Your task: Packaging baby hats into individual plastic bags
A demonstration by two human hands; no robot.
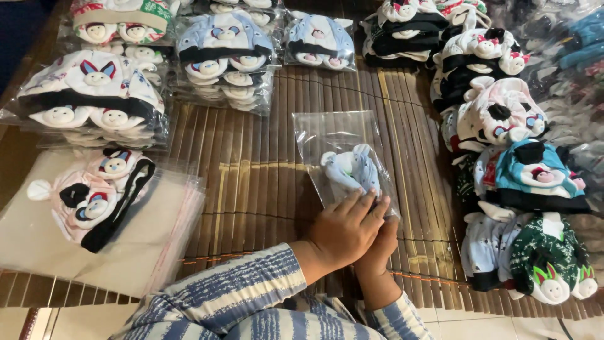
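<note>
Pressing down on the near end of a clear bag [343, 157], your left hand [345, 232] lies flat with fingers spread over its mouth, and your right hand [382, 242] is tucked just under it, fingers hidden, so you cannot tell what they pinch. The bag rests in the middle of a bamboo mat [264, 182], and a small pale blue baby set [351, 170] already sits inside it. The mouth looks not yet sealed, judging by both hands at that end.

Done work shows at the far side: stacks of packed sets [94, 94] in clear bags, in several rows. To your left, a pink set [94, 195] lies on a pile of empty bags [38, 239], not yet bagged. To your right, a heap of loose sets [516, 164] waits unpacked, so a good deal seems left.
</note>
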